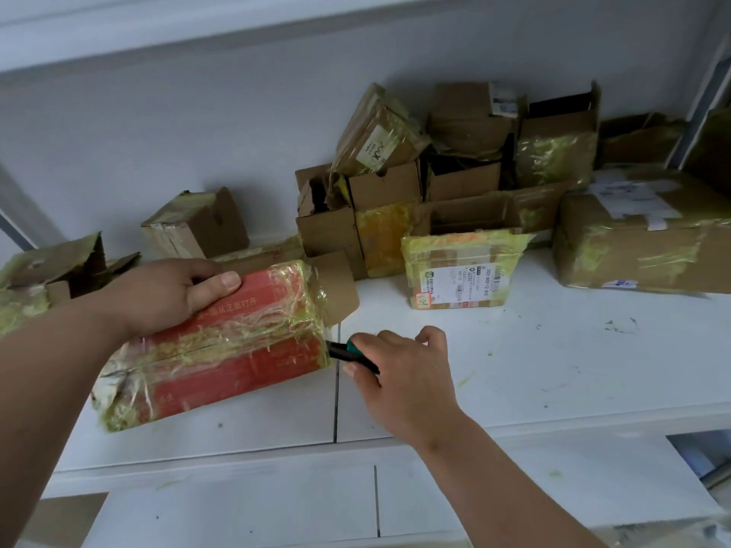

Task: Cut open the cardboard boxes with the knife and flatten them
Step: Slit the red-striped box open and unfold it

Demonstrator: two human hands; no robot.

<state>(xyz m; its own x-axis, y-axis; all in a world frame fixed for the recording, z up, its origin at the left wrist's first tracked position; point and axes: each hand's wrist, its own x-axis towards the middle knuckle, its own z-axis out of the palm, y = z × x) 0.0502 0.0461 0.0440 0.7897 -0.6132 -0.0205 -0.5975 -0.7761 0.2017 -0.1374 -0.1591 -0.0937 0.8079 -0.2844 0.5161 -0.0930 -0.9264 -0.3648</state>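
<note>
**While the seam is under the blade: red box, taped, end-cut in hand**

Item 1. Red box point(221, 342), printed, wrapped in clear and yellowish tape, lying on its side on the white shelf point(553, 369) at front left, with a taped seam running along the middle of its upper face and a brown flap point(336, 286) standing open at its far right end.

Item 2. Left hand point(174, 294), laid over the box's upper rear edge, thumb flat on the red face, fingers wrapped over the far side; it holds the box down.

Item 3. Right hand point(403, 373), fingers curled round the knife point(348, 354), a dark-and-green handled cutter; its tip meets the box's right end at the seam. The blade itself is too small to make out.

Item 4. Stock awaiting: brown boxes point(455, 164) piled against the back wall, a labelled parcel point(459, 267) near the middle, a large parcel point(641, 247) at right. None flattened, so the task looks early.

Handling note, as judgement: keep the blade shallow and follow the seam line, drawing away from the steadying hand; keep the left thumb clear of the seam; thick tape may snag, so cut slowly
</note>
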